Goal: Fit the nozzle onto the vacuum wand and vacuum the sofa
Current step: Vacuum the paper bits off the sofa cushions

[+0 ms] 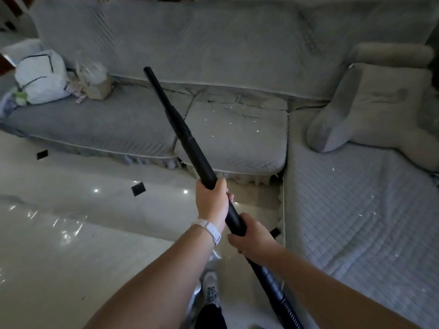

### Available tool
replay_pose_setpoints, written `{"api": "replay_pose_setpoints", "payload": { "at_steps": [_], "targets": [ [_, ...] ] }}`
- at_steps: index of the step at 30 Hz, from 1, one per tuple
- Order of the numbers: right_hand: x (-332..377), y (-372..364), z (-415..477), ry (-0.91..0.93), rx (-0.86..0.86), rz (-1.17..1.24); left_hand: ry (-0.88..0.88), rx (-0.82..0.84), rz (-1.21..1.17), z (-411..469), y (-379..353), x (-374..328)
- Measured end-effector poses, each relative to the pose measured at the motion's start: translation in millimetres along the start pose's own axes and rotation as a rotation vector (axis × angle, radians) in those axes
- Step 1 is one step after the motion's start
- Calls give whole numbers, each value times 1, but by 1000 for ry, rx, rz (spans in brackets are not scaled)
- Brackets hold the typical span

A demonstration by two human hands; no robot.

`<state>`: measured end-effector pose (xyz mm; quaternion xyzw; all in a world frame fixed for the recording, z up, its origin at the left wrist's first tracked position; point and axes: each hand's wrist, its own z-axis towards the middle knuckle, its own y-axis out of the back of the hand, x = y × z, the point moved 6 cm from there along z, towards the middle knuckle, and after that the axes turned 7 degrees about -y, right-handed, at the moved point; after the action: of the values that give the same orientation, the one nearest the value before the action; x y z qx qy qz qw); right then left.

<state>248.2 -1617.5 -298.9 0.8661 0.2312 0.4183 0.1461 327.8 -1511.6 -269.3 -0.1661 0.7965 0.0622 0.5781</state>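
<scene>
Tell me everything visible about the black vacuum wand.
The vacuum wand is a matte black tube, plastic by its look, slanted up toward the grey sofa. A narrower nozzle is fitted at a collar on its far end. The left hand grips mid-shaft, the right hand lower; a ribbed hose trails below.

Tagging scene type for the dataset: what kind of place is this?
Likely a home living room: grey corner sofa with quilted covers, a loose cushion on it, and a glossy tiled floor.
</scene>
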Motion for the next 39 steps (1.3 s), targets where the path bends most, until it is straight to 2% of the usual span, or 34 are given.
{"api": "replay_pose_setpoints", "payload": {
  "at_steps": [9,17,24,39],
  "targets": [
    [73,37,91,-122,-164,-20,62,133,-54,119,-55,-31],
    [105,79,130,-164,-214,-101,104,214,-28,172,-101,-48],
    [82,132,156,-196,-203,128,172,318,-15,185,-179,-37],
    [-18,307,279,-261,-153,226,249,322,242,226,-410,31]
  ]
}}
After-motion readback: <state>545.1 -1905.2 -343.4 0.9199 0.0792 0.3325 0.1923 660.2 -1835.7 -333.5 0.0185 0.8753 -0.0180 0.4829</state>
